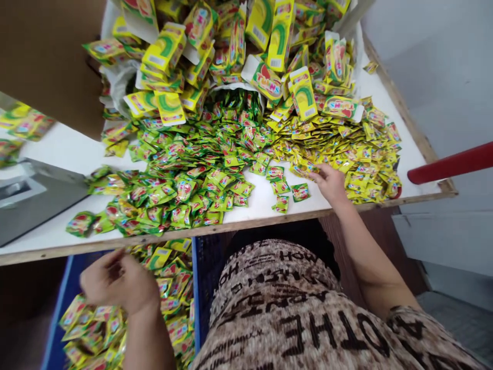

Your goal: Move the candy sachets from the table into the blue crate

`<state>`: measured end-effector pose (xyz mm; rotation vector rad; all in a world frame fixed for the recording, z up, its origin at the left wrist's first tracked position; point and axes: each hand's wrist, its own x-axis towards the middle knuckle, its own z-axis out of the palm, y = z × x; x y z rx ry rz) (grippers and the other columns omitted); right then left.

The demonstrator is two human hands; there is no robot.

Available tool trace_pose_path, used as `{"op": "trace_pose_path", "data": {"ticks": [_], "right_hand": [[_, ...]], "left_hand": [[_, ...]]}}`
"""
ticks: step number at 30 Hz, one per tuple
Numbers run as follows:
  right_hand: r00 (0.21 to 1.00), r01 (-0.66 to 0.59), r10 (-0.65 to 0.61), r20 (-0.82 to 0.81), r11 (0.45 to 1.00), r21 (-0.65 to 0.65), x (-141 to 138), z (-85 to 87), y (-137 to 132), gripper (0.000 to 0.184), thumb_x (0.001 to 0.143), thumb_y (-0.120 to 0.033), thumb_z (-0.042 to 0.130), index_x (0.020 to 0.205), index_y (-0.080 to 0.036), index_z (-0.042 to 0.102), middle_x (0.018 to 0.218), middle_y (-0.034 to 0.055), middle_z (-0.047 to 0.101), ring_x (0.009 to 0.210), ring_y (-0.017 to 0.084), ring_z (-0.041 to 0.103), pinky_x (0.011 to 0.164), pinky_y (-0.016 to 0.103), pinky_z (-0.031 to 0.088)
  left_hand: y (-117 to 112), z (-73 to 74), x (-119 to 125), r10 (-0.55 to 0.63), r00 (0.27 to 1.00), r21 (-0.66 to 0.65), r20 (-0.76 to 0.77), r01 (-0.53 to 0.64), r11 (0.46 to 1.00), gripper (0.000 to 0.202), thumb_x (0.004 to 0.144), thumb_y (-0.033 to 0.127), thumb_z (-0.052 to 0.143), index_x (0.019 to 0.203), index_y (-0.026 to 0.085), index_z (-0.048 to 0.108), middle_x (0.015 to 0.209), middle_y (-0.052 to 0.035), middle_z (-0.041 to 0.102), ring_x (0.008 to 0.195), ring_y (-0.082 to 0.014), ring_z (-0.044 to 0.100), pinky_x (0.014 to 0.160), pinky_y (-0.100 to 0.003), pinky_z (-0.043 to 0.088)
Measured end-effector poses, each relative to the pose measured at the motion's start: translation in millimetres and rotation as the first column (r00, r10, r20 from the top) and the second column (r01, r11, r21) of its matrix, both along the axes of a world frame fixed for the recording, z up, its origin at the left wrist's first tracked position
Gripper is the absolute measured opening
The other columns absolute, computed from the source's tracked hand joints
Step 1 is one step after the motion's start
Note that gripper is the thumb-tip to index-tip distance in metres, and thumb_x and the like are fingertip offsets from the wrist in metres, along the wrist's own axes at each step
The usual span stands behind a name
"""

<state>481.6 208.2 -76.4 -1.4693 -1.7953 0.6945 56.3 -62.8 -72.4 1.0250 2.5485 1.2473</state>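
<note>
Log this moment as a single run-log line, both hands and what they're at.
left hand: over blue crate of sachets, grip unclear | right hand: on yellow sachets at table edge | green sachets: heaped centre

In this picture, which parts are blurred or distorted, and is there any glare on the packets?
Head view: the left hand over the blue crate is smeared by motion, and the packets at the far left edge are blurred too; the right hand on the yellow sachets is sharp. The table edge bows from wide-lens distortion. Lighting is even, with small glints on the green sachets.
</note>
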Motion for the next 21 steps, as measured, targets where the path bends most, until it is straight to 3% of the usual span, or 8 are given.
{"op": "trace_pose_path", "data": {"ticks": [2, 4, 6, 8, 9, 10, 15, 21], "right_hand": [[0.97, 0.123, -0.145, -0.197, 0.985, -0.119, 11.0, 1.0, -4.3, 0.037, 0.067, -0.049, 0.076, 0.086, -0.018, 0.067, 0.066, 0.001, 0.065, 0.057, 0.018, 0.06, 0.057, 0.035, 0.054], [0.902, 0.137, -0.223, -0.369, 0.959, -0.247, 16.8, 2.0, -8.5, 0.042, 0.058, -0.05, 0.081, 0.078, -0.018, 0.062, 0.058, -0.0029, 0.06, 0.048, 0.014, 0.055, 0.046, 0.03, 0.051], [0.841, 0.146, -0.283, -0.461, 0.939, -0.311, 19.8, 3.4, -12.6, 0.045, 0.053, -0.048, 0.084, 0.073, -0.018, 0.058, 0.057, -0.004, 0.059, 0.047, 0.013, 0.055, 0.044, 0.027, 0.05], [0.81, 0.203, -0.34, -0.478, 0.927, -0.315, 24.8, 5.8, -16.0, 0.047, 0.05, -0.046, 0.086, 0.072, -0.018, 0.056, 0.058, -0.0031, 0.06, 0.049, 0.014, 0.057, 0.044, 0.027, 0.051], [0.809, 0.236, -0.359, -0.465, 0.923, -0.302, 29.0, 7.4, -17.3, 0.046, 0.051, -0.045, 0.086, 0.073, -0.018, 0.056, 0.059, -0.0023, 0.061, 0.05, 0.014, 0.058, 0.045, 0.028, 0.052], [0.813, 0.27, -0.375, -0.445, 0.921, -0.282, 34.3, 9.4, -18.5, 0.046, 0.052, -0.045, 0.086, 0.073, -0.018, 0.056, 0.06, -0.0015, 0.061, 0.051, 0.015, 0.059, 0.046, 0.028, 0.052], [0.79, 0.399, -0.428, -0.439, 0.902, -0.162, 54.3, 24.8, -27.3, 0.042, 0.059, -0.044, 0.081, 0.083, -0.019, 0.057, 0.063, -0.0038, 0.059, 0.051, 0.015, 0.059, 0.051, 0.031, 0.055], [0.777, 0.039, -0.276, -0.566, 0.918, -0.394, 12.5, 25.2, -47.2, 0.047, 0.057, -0.047, 0.083, 0.082, -0.02, 0.054, 0.061, -0.0037, 0.061, 0.055, 0.018, 0.064, 0.058, 0.035, 0.058]], "left_hand": [[37.3, 12.4, 45.3, 0.047, 0.97, 0.259, -0.236, 0.016, 0.966, 0.011, 0.077, 0.022, 0.064, 0.086, 0.024, 0.069, 0.086, 0.0016, 0.067, 0.089, -0.0229, 0.062, 0.089, -0.04, 0.048], [75.5, 21.3, 99.0, -0.38, 0.903, 0.276, -0.2, 0.424, 0.863, 0.011, 0.081, 0.018, 0.062, 0.088, 0.022, 0.069, 0.091, -0.0018, 0.069, 0.088, -0.0195, 0.064, 0.086, -0.036, 0.05], [109.9, 24.4, 149.8, -0.812, 0.576, 0.242, -0.096, 0.805, 0.542, 0.018, 0.087, 0.018, 0.057, 0.099, 0.021, 0.069, 0.1, -0.0064, 0.069, 0.095, -0.0188, 0.064, 0.088, -0.032, 0.051], [137.8, 21.3, 186.8, -0.976, 0.217, 0.176, -0.029, 0.962, 0.209, 0.025, 0.09, 0.018, 0.052, 0.111, 0.021, 0.066, 0.11, -0.0097, 0.068, 0.104, -0.0197, 0.063, 0.093, -0.033, 0.05], [148.9, 18.1, 198.1, -0.992, 0.127, 0.118, -0.01, 0.985, 0.125, 0.027, 0.09, 0.017, 0.051, 0.114, 0.02, 0.065, 0.113, -0.0111, 0.067, 0.107, -0.0211, 0.062, 0.095, -0.035, 0.049], [158.2, 14.5, 204.6, -0.992, 0.123, 0.047, -0.006, 0.991, 0.123, 0.027, 0.089, 0.016, 0.052, 0.113, 0.019, 0.065, 0.113, -0.0127, 0.066, 0.107, -0.0233, 0.061, 0.097, -0.038, 0.049], [185.2, 1.1, 200.1, -0.88, 0.47, -0.122, -0.063, 0.872, 0.474, 0.02, 0.086, 0.018, 0.056, 0.101, 0.015, 0.068, 0.108, -0.0144, 0.067, 0.102, -0.0282, 0.062, 0.093, -0.044, 0.048], [206.6, -6.9, 228.8, -0.858, 0.51, -0.035, 0.067, 0.86, 0.508, 0.023, 0.085, 0.017, 0.055, 0.105, 0.016, 0.068, 0.095, -0.0094, 0.064, 0.086, -0.021, 0.062, 0.082, -0.033, 0.05]]}}
